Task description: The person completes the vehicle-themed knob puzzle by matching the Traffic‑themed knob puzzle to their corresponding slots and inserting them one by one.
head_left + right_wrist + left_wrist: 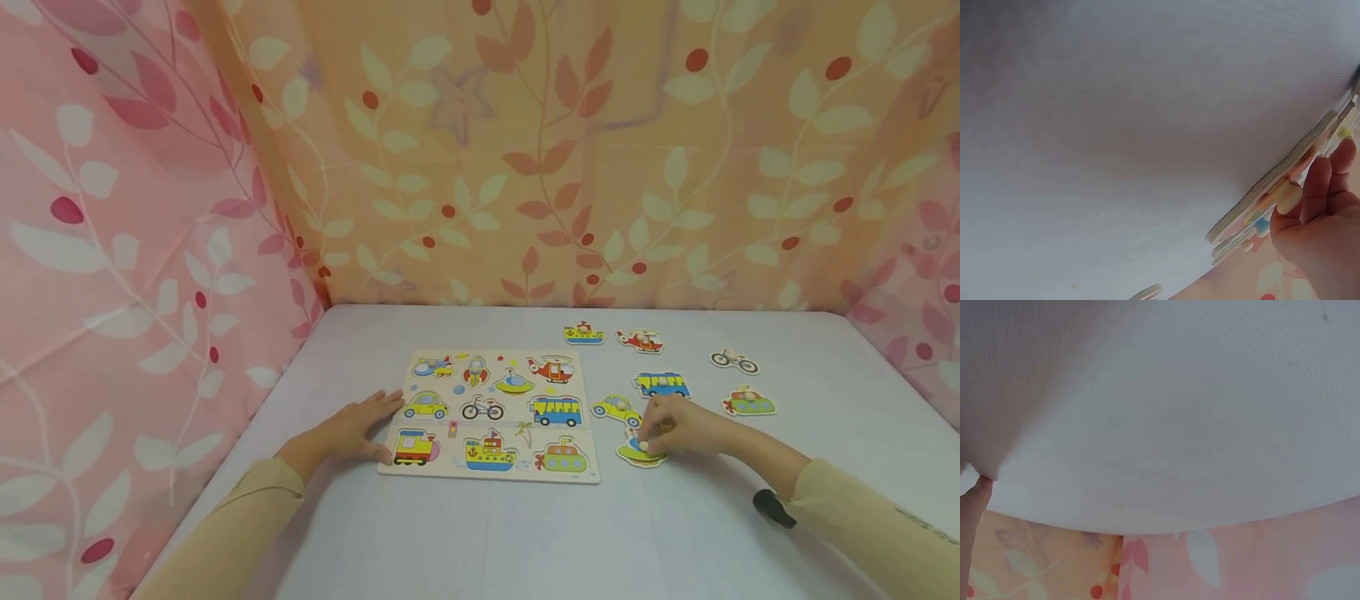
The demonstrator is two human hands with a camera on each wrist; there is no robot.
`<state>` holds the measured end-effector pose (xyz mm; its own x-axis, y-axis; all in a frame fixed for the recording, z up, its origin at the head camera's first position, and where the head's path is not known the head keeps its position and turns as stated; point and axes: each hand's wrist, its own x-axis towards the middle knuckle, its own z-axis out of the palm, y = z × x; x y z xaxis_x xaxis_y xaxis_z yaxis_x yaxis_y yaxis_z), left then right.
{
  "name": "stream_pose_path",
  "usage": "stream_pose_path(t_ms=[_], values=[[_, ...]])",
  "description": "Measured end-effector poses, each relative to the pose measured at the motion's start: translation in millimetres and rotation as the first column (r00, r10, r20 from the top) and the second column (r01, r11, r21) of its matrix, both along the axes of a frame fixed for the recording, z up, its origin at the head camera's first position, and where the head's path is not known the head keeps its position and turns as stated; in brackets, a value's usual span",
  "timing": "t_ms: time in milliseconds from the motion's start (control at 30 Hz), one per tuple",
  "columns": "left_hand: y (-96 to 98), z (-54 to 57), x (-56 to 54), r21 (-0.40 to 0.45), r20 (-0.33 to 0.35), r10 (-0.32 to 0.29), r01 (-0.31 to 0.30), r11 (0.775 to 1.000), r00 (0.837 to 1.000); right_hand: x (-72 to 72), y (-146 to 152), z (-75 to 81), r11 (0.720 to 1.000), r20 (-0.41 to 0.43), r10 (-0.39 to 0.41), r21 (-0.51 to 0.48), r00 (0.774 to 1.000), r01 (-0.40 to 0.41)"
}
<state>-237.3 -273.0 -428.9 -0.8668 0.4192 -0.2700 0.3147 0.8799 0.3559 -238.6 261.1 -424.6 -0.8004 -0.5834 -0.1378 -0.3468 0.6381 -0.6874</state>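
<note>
In the head view, my right hand (667, 425) pinches the knob of a flying-saucer puzzle piece (636, 457), just right of the puzzle board. The right wrist view shows the fingers and thumb of the right hand (1319, 209) around a pale wooden knob (1288, 197), with the piece's edge close over the white table. My left hand (360, 429) rests with extended fingers at the left edge of the puzzle board (480, 477), which bears vehicle pictures. Only a fingertip of the left hand (975, 500) appears in the left wrist view.
Around the right hand lie a car piece (617, 408), a bus piece (660, 385) and a submarine piece (750, 402). Farther back are a ship (583, 335), a helicopter (641, 341) and a bicycle piece (735, 362). A black object (772, 508) sits by the right sleeve. Patterned curtains (525, 167) enclose the table.
</note>
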Motion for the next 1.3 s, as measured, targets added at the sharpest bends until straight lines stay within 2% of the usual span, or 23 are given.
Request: stream_pose_path(t_ms=[500, 733, 1000, 1300], values=[[-1.6, -1.7, 0.5, 0.001, -0.006, 0.0, 0.0, 1.0, 1.0, -3.0, -5, 9.4, 0.999, -0.042, -0.044, -0.013, 0.998, 0.043], [-2.4, -4.4, 0.7, 0.008, -0.011, -0.003, 0.003, 1.0, 1.0, -7.3, -17, 16.1, 0.996, -0.003, -0.09, -0.031, 0.996, 0.089], [-1.5, -2.5, 1.2, 0.006, -0.008, 0.0, 0.0, 1.0, 1.0, -15.7, -33, 22.4, 0.99, 0.039, -0.144, -0.001, 0.989, 0.144], [0.4, 0.0, 1.3, 0.007, -0.008, -0.011, 0.012, 1.0, 1.0, -21.3, -48, 28.2, 0.99, 0.043, -0.136, -0.035, 0.99, 0.138]])
